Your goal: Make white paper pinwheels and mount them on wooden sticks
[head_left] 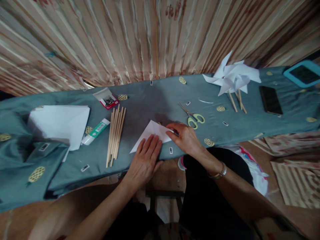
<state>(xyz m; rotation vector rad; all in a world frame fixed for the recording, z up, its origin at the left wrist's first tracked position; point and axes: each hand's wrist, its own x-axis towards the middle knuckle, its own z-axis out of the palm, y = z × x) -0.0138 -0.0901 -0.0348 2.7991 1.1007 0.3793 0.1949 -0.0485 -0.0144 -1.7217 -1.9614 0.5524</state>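
A white sheet of paper (149, 131), folded into a triangle, lies on the cloth-covered table in front of me. My left hand (143, 160) rests flat on its near edge with the fingers stretched out. At the paper's right corner, my right hand (186, 137) pinches the tip between thumb and forefinger. Just beyond that hand lies a pair of scissors (192, 118) with light green handles, its blades pointing away to the left. A bundle of wooden sticks (115, 136) is left of the paper.
A stack of white paper (58, 123), a green-and-white glue tube (96, 131) and an open red box of small metal pins (107, 100) sit at the left. White paper pinwheels (232, 76) on sticks, a dark phone (270, 100) and a blue-framed tablet (303, 74) lie right.
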